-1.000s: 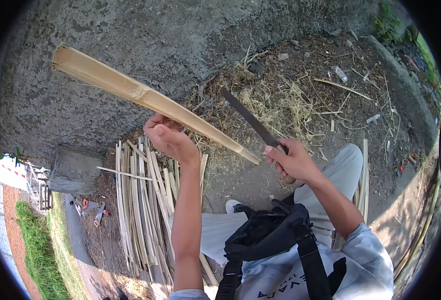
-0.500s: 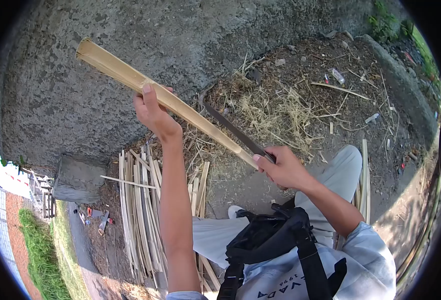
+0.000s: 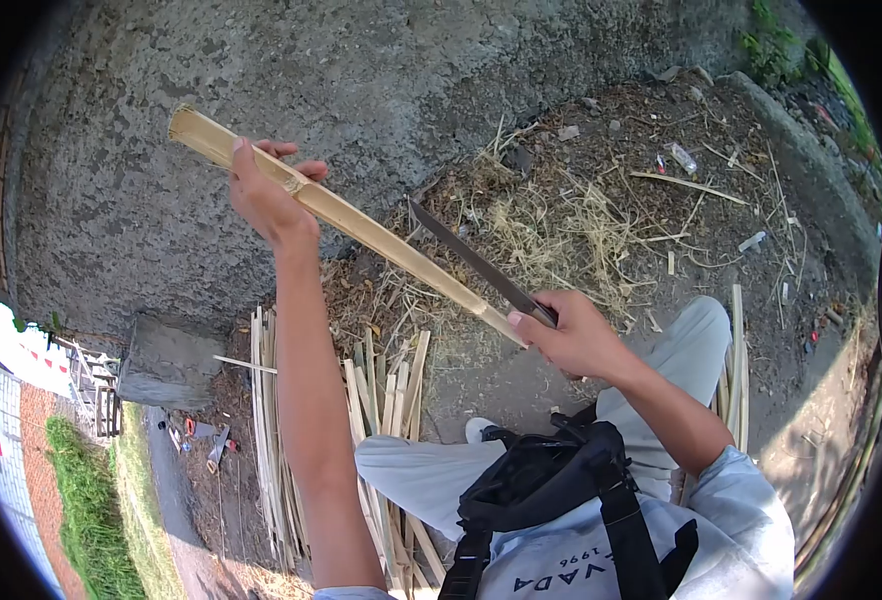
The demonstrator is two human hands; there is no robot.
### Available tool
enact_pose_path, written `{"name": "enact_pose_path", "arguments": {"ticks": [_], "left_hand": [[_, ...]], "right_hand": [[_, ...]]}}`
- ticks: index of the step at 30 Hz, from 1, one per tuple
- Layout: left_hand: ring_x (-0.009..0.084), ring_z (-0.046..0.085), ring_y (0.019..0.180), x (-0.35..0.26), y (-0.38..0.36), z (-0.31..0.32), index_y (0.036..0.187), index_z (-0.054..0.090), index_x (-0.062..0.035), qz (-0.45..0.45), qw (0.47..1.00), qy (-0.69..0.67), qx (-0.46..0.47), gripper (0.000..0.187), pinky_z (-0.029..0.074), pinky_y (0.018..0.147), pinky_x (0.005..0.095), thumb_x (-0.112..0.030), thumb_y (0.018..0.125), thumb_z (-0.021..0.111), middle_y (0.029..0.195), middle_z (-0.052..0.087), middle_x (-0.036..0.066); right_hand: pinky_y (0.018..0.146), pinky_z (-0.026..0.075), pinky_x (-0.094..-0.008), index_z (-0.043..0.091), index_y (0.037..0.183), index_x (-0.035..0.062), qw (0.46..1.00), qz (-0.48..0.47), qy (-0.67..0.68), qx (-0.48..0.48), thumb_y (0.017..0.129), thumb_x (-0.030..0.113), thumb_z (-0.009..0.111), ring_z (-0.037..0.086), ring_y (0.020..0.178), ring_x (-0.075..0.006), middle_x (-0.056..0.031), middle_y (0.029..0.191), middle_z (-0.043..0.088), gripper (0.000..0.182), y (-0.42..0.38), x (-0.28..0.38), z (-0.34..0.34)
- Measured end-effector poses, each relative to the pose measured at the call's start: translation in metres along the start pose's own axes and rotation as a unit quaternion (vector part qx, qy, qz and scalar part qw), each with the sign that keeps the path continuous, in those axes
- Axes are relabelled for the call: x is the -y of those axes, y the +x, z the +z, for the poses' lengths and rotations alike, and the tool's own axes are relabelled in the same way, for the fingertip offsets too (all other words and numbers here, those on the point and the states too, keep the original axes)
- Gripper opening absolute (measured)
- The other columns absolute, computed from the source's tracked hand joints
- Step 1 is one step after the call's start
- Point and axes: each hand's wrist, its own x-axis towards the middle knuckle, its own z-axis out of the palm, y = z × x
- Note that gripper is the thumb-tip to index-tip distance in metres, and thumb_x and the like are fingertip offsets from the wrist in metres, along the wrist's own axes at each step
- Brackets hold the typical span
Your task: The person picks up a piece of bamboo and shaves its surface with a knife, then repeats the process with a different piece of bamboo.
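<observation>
A long split bamboo piece [image 3: 391,242] slants across the middle of the view, its hollow inner face showing. My left hand [image 3: 273,198] holds it near the wide upper end, the thumb on the near edge and some fingers showing past the far edge. Around the knife's handle, my right hand [image 3: 576,335] is closed, with its thumb against the narrow lower end of the bamboo. The knife [image 3: 476,262] has a long dark blade, which points up and left alongside the bamboo with a narrow gap between them.
Bamboo strips [image 3: 266,440] lie in bundles at the left, with more strips [image 3: 738,370] beside my right knee. Pale shavings [image 3: 561,235] cover the ground ahead, below a rough grey wall [image 3: 291,60]. A concrete block [image 3: 171,362] and scattered tools [image 3: 219,448] are at the left.
My left hand has slid up the bamboo toward its wide end, past the node. The wide end has dipped slightly. My right hand keeps its grip on the knife.
</observation>
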Motion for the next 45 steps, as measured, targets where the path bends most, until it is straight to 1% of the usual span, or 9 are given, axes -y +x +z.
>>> {"name": "enact_pose_path", "arguments": {"ticks": [7, 12, 18, 27, 30, 33, 36, 39, 45], "left_hand": [[0.0335, 0.067, 0.079, -0.003, 0.013, -0.007, 0.085, 0.053, 0.0012, -0.023, 0.998, 0.001, 0.059, 0.042, 0.055, 0.074, 0.0448, -0.038, 0.096, 0.043, 0.081, 0.058, 0.015], [0.0260, 0.057, 0.067, -0.016, 0.006, 0.001, 0.084, 0.054, -0.0011, -0.048, 0.997, -0.031, 0.048, 0.042, 0.049, 0.066, 0.0407, -0.040, 0.095, 0.041, 0.071, 0.053, 0.011], [0.0154, 0.039, 0.053, -0.019, -0.007, 0.008, 0.078, 0.048, -0.0085, -0.061, 0.995, -0.065, 0.041, 0.042, 0.037, 0.054, 0.0317, -0.047, 0.094, 0.039, 0.060, 0.040, 0.003], [0.0113, 0.034, 0.050, -0.025, -0.032, 0.029, 0.074, 0.042, -0.0126, -0.034, 0.998, -0.051, 0.017, 0.043, 0.032, 0.052, 0.0289, -0.051, 0.094, 0.039, 0.058, 0.035, -0.001], [0.0109, 0.032, 0.051, -0.029, -0.039, 0.034, 0.074, 0.042, -0.0129, -0.024, 0.999, -0.044, 0.013, 0.043, 0.031, 0.052, 0.0286, -0.051, 0.094, 0.039, 0.058, 0.034, -0.002], [0.0108, 0.032, 0.051, -0.029, -0.042, 0.033, 0.074, 0.042, -0.0129, -0.022, 0.999, -0.044, -0.004, 0.042, 0.031, 0.052, 0.0284, -0.050, 0.094, 0.040, 0.058, 0.033, -0.002], [0.0108, 0.032, 0.051, -0.030, -0.043, 0.031, 0.074, 0.042, -0.0125, -0.019, 0.999, -0.044, -0.015, 0.043, 0.031, 0.052, 0.0285, -0.050, 0.094, 0.040, 0.058, 0.034, -0.001], [0.0109, 0.032, 0.050, -0.033, -0.049, 0.036, 0.074, 0.042, -0.0116, 0.003, 0.999, -0.034, -0.012, 0.043, 0.031, 0.052, 0.0281, -0.049, 0.095, 0.041, 0.058, 0.034, -0.001], [0.0108, 0.032, 0.050, -0.032, -0.059, 0.047, 0.075, 0.043, -0.0101, 0.016, 0.999, -0.033, -0.003, 0.041, 0.031, 0.051, 0.0274, -0.046, 0.095, 0.045, 0.058, 0.034, 0.000]], "right_hand": [[0.042, 0.036, -0.0316, 0.067, 0.088, -0.0024, 1.000, 0.003, -0.011, -0.012, 0.091, 0.033, 0.063, 0.046, 0.044, -0.0103, -0.0012, 0.052, 0.049, 0.035, -0.003, 0.001, -0.002], [0.044, 0.037, -0.0327, 0.066, 0.086, -0.0029, 1.000, 0.019, -0.014, 0.000, 0.091, 0.031, 0.062, 0.045, 0.045, -0.0110, -0.0023, 0.053, 0.048, 0.035, -0.002, 0.005, -0.003], [0.049, 0.039, -0.0362, 0.064, 0.080, -0.0032, 0.995, -0.068, -0.079, 0.002, 0.095, 0.033, 0.056, 0.048, 0.049, -0.0150, -0.0071, 0.054, 0.052, 0.039, 0.008, 0.015, 0.002], [0.049, 0.039, -0.0383, 0.062, 0.076, -0.0045, 0.991, -0.112, 0.069, -0.013, 0.102, 0.027, 0.041, 0.049, 0.045, -0.0200, -0.0106, 0.052, 0.052, 0.045, 0.008, 0.057, 0.029], [0.046, 0.039, -0.0302, 0.064, 0.082, -0.0039, 0.990, -0.126, 0.044, -0.044, 0.104, 0.029, 0.038, 0.048, 0.047, -0.0104, -0.0014, 0.054, 0.051, 0.048, 0.016, 0.035, 0.047], [0.050, 0.041, -0.0419, 0.062, 0.076, -0.0055, 0.990, -0.124, 0.013, -0.066, 0.102, 0.025, 0.040, 0.051, 0.044, -0.0258, -0.0155, 0.049, 0.050, 0.046, 0.013, 0.017, 0.057], [0.047, 0.036, -0.0345, 0.067, 0.086, -0.0070, 0.992, -0.104, -0.054, -0.042, 0.103, 0.028, 0.038, 0.043, 0.047, -0.0119, -0.0043, 0.050, 0.044, 0.048, 0.003, 0.023, 0.048], [0.053, 0.042, -0.0470, 0.061, 0.073, -0.0066, 0.990, -0.114, -0.072, -0.029, 0.102, 0.024, 0.040, 0.052, 0.046, -0.0378, -0.0219, 0.051, 0.050, 0.047, 0.000, 0.050, 0.035], [0.053, 0.043, -0.0491, 0.059, 0.070, -0.0081, 0.983, -0.163, 0.000, -0.081, 0.102, 0.024, 0.039, 0.056, 0.049, -0.0400, -0.0236, 0.052, 0.053, 0.050, 0.003, 0.050, 0.047]]}}
